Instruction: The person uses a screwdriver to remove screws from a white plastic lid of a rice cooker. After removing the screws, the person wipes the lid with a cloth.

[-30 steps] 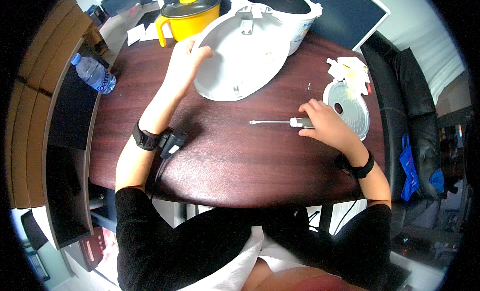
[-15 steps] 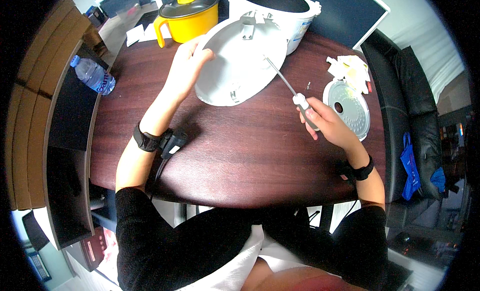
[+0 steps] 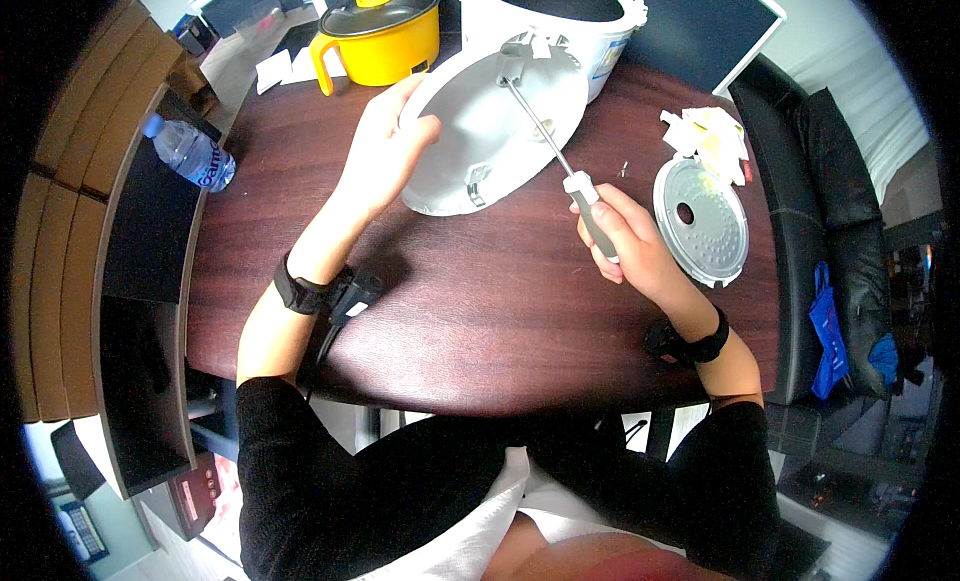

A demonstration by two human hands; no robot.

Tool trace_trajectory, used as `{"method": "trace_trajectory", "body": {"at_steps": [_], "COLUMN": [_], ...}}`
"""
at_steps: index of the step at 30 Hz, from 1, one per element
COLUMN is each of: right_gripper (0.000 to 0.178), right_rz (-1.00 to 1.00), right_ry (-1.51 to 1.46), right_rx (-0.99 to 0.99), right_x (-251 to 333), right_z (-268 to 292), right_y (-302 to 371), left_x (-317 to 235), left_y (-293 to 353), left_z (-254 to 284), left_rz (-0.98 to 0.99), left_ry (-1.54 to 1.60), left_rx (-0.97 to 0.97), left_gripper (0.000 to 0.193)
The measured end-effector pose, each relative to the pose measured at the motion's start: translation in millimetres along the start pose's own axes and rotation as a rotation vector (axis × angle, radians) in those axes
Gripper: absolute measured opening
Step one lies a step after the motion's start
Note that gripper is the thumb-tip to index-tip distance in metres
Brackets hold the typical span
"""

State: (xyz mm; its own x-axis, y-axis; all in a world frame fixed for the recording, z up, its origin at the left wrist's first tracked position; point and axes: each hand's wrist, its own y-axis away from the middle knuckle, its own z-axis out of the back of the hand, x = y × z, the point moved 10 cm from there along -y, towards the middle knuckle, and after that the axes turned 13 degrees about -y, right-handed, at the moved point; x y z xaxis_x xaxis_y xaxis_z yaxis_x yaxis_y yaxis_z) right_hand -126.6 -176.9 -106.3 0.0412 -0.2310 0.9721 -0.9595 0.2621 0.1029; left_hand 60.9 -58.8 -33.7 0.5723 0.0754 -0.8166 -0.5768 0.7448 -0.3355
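Note:
My left hand [image 3: 390,146] grips the left edge of a tilted white oval lid shell [image 3: 460,116], thumb on its inner face. The shell leans against the front of a white rice cooker body [image 3: 545,26]. In my right hand [image 3: 625,236] is a screwdriver [image 3: 583,196] with a grey and white handle. Its metal shaft slants up to the left, and the tip is at the bracket [image 3: 513,65] near the shell's upper edge; whether it sits in a screw I cannot tell. A few tiny screws [image 3: 624,169] lie right of the shell.
A round grey perforated inner lid [image 3: 700,221] lies at the right, below crumpled stained tissues [image 3: 708,141]. Back left stands a yellow pot [image 3: 385,46] with a glass lid, near white papers [image 3: 285,71]. A water bottle [image 3: 190,153] is beyond the brown table's [image 3: 460,331] left edge.
The screwdriver has swung up and left, its tip going from above the shell's right side to the upper bracket. My left hand still holds the shell.

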Motion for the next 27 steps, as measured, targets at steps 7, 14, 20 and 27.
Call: {"method": "trace_trajectory", "body": {"at_steps": [7, 14, 20, 27], "right_gripper": [0.022, 0.022, 0.025, 0.025], "right_rz": [0.022, -0.001, 0.016, 0.017], "right_ry": [-0.017, -0.011, 0.016, 0.013], "right_rx": [0.009, -0.015, -0.016, -0.021], "right_x": [-2.1, -3.3, -1.5, -3.3], "right_z": [-1.7, -2.8, -4.8, -4.8], "right_y": [2.1, 3.9, 6.3, 6.2], "left_x": [-2.1, -0.3, -1.4, -2.0], "left_y": [0.0, 2.5, 3.5, 3.1], "left_z": [0.9, 0.9, 0.9, 1.9], "left_rz": [-0.048, -0.021, -0.036, -0.046], "left_ry": [-0.042, -0.037, -0.039, -0.032], "left_rx": [-0.016, -0.027, -0.033, -0.043], "left_gripper": [0.04, 0.039, 0.039, 0.038]}}
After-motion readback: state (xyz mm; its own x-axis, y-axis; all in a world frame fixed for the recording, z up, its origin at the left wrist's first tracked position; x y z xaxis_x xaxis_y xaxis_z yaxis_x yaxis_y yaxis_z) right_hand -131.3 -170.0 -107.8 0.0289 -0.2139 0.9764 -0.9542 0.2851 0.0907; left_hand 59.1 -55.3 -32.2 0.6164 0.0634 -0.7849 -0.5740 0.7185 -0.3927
